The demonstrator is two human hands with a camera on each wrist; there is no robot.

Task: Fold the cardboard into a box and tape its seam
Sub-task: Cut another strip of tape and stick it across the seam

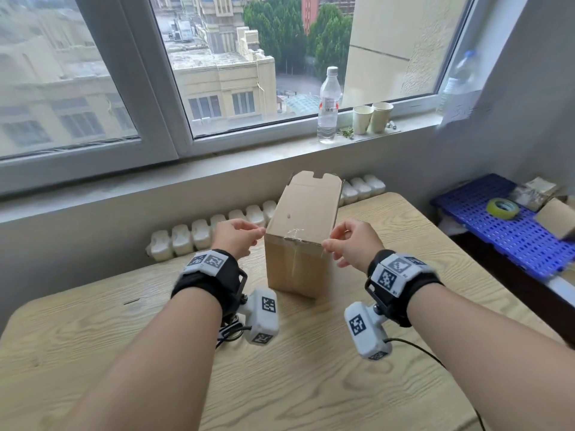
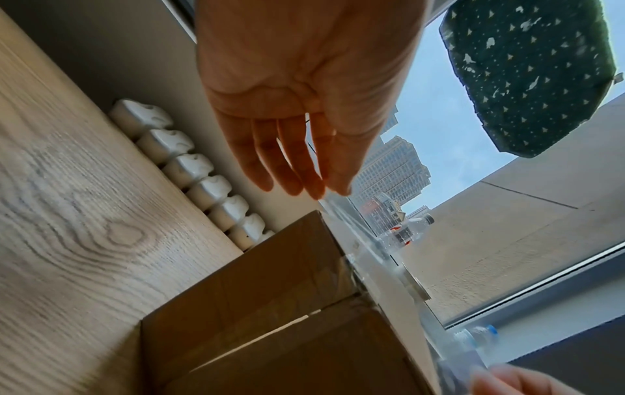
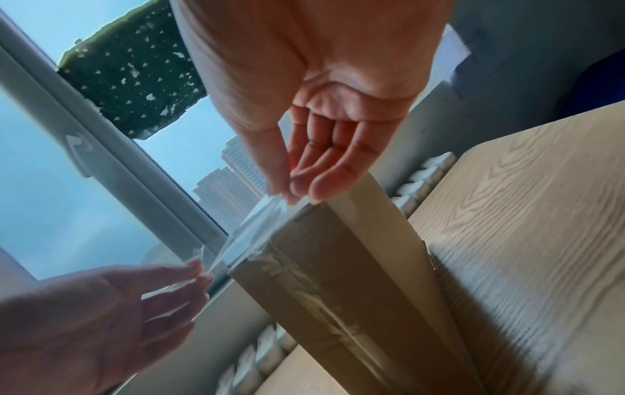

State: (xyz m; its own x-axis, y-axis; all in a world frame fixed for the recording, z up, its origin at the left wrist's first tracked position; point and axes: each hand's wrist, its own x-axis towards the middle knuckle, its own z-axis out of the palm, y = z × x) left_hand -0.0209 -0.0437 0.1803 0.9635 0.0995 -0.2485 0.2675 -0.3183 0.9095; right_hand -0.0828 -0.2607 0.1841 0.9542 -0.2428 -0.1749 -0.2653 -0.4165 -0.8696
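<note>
The cardboard box (image 1: 300, 241) is standing formed on the wooden table (image 1: 311, 384), lying lengthwise away from the person, its near end closed and its far flaps (image 1: 314, 178) standing open toward the window; folding is judged largely complete. Clear tape is already running down the vertical seam (image 1: 294, 262) of the near face, wrinkled at the top edge. A second strip of clear tape (image 3: 250, 221) is being stretched across the near top edge between both hands; the left hand (image 1: 236, 236) is pinching one end between thumb and fingertips, the remaining fingers lying nearly straight; the right hand (image 1: 351, 244) is pinching the other end at the box's right corner, fingers loosely curled. The strip is appearing to touch the box only at the corner; whether it is adhering along its length cannot be told.

Remaining, by judgement: pressing this strip down and smoothing it; closing and sealing the far flaps. A tape roll (image 1: 502, 208) is sitting on a blue crate (image 1: 497, 231), well apart to the right.
</note>
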